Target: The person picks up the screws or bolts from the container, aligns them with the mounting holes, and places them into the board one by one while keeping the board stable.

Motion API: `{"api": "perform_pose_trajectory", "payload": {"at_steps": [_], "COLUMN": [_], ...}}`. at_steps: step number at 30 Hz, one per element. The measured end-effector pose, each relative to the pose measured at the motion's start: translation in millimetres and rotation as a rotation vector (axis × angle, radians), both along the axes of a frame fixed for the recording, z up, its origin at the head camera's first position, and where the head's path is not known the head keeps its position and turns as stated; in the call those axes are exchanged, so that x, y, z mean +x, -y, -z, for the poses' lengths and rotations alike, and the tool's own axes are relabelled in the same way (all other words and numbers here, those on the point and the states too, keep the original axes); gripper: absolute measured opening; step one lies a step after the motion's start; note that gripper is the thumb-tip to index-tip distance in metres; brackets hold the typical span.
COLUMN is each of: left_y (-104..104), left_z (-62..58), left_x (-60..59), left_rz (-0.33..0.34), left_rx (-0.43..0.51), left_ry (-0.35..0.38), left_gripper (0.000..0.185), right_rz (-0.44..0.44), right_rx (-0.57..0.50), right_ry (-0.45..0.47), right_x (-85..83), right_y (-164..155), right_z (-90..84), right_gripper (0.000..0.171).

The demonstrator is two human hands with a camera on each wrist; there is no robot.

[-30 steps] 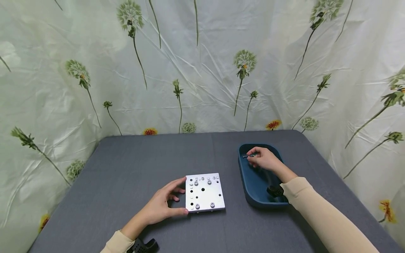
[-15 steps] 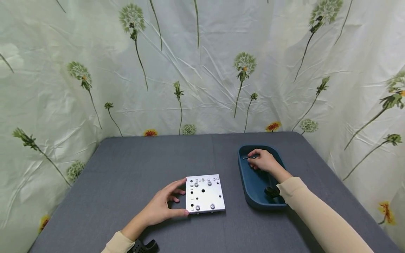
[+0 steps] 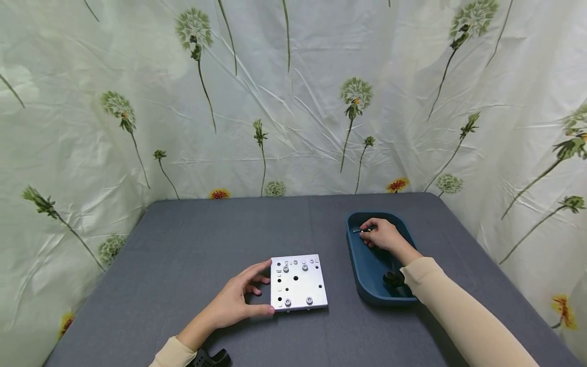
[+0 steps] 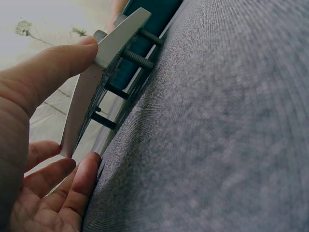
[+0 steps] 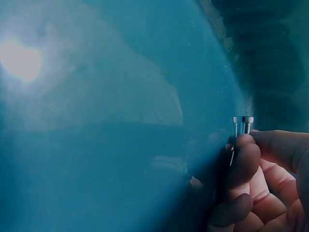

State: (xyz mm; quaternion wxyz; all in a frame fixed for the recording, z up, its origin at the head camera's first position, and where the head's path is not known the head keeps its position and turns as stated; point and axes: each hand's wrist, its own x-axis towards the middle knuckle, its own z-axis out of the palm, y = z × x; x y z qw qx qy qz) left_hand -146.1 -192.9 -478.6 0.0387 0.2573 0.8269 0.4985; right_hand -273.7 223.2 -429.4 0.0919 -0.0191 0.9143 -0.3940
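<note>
One plate (image 3: pixel 298 283) is held at its left edge on the tabletop (image 3: pixel 192 255) by the left hand (image 3: pixel 234 300), fingers (image 4: pixel 58 63) curled round it. In one tray (image 3: pixel 367 275), two screws (image 5: pixel 243 126) are pinched by the right hand (image 3: pixel 382 234).

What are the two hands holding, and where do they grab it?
The right hand pinches a small metal screw by its shank, head poking out, inside the blue tray. The left hand grips the metal plate by its left edge.

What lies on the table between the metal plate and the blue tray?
Nothing: in the head view, only bare grey table separates the metal plate from the blue tray.
</note>
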Motion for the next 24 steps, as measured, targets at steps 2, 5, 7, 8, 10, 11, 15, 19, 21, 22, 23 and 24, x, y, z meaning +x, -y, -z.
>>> {"api": "perform_pose_trajectory", "payload": {"at_steps": [2,5,7,8,10,11,15,19,21,22,23,24], "left_y": [-0.2,-0.2,-0.3,-0.3,-0.3,-0.3,-0.2,-0.1,0.0,0.0,0.0,0.1], "left_z": [0.1,0.3,0.5,0.5,0.6,0.7,0.6,0.6,0.7,0.8,0.8,0.9], "left_x": [0.1,0.0,0.0,0.1,0.1,0.2,0.6,0.8,0.7,0.7,0.6,0.6], "left_rz": [0.001,-0.003,-0.005,-0.005,-0.004,-0.004,-0.001,-0.001,-0.002,-0.002,-0.002,-0.003], "left_rx": [-0.001,-0.003,-0.005,-0.005,-0.004,-0.004,0.0,0.001,0.001,0.001,0.001,0.002], "left_ry": [0.001,0.001,0.003,0.004,0.004,0.003,-0.004,-0.007,-0.006,-0.005,-0.005,-0.004], "left_gripper": [0.097,0.097,0.098,0.098,0.098,0.098,0.097,0.097,0.097,0.097,0.097,0.097], "right_rz": [0.003,0.009,0.009,0.011,0.002,0.002,-0.01,-0.013,-0.009,-0.015,-0.017,-0.021], "right_rx": [0.002,0.004,0.009,0.011,0.021,0.026,0.054,0.085,0.093,0.096,0.099,0.101], "right_ry": [-0.003,-0.004,-0.004,-0.003,-0.01,-0.013,-0.025,-0.025,-0.022,-0.023,-0.026,-0.027], "right_x": [0.6,1.3,2.1,2.4,3.2,3.6,4.2,2.9,2.3,2.0,1.6,1.3], "right_y": [-0.2,-0.2,-0.1,0.0,-0.2,-0.3,-1.4,-2.0,-1.7,-1.8,-2.0,-2.1], "right_z": [-0.3,-1.0,-1.5,-1.6,-1.8,-1.9,-1.9,-0.4,0.2,0.3,0.5,0.7], "right_gripper": [0.023,0.019,0.017,0.017,0.016,0.016,0.014,0.013,0.012,0.013,0.013,0.013]}}
